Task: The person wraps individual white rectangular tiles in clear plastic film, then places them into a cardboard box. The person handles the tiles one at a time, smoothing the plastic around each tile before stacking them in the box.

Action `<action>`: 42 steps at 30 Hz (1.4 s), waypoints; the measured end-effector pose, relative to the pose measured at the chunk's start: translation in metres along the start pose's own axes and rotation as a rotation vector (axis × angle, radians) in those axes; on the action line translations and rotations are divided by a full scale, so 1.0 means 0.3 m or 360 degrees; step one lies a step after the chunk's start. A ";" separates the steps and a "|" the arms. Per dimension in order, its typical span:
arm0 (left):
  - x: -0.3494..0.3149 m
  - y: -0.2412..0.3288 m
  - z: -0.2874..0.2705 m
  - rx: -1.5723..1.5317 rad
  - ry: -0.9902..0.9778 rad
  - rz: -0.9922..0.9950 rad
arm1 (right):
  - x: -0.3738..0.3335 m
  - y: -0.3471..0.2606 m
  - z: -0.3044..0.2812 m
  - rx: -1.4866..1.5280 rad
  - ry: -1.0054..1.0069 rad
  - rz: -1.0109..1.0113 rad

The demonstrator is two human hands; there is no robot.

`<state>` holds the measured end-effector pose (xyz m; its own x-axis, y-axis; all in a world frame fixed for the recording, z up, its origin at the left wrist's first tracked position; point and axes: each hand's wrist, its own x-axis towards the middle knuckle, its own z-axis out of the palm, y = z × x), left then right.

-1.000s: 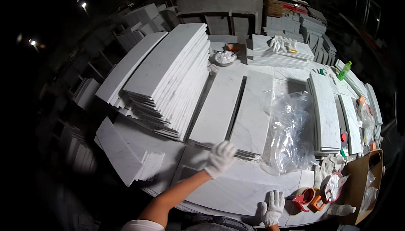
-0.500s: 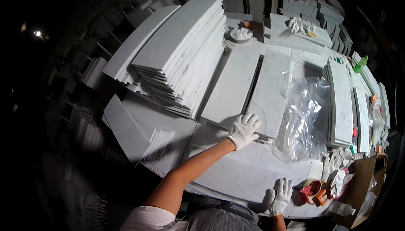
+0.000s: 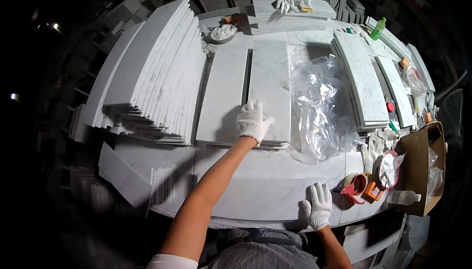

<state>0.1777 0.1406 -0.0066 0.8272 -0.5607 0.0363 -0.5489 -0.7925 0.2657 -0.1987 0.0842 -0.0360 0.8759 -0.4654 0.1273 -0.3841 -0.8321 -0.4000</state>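
We see the gloved left hand point(image 3: 253, 123), fingers spread and gripping nothing, over two long white slabs; it covers part of the gap between the left slab point(image 3: 223, 82) and the right slab point(image 3: 272, 82), and we cannot tell how firmly it presses. Both slabs lie around the middle of the table point(image 3: 275, 200), back from its near edge. By that edge, farther right, our gloved right hand point(image 3: 318, 207) lies flat, fingers apart, its palm hidden. Crumpled clear plastic point(image 3: 317, 116) beside the right slab obscures the surface beneath. At the table's near right corner, a cardboard box point(image 3: 415, 156) partly hides its contents.
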 end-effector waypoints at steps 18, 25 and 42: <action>0.062 0.116 0.118 0.0096 0.0144 0.0308 | 0.000 0.031 0.025 0.0061 -0.0193 0.0091; 0.234 -0.027 -0.059 0.0018 -0.0317 -0.0465 | -0.003 0.041 0.034 0.0033 -0.0122 0.0056; 0.426 -0.130 -0.020 -0.0236 -0.0580 -0.0510 | 0.017 0.038 0.019 0.0057 -0.0111 0.0109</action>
<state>0.3055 0.1014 -0.0066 0.8410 -0.3631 -0.4011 -0.2296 -0.9108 0.3432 -0.1969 0.0740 -0.0451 0.8665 -0.4980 0.0356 -0.4344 -0.7871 -0.4379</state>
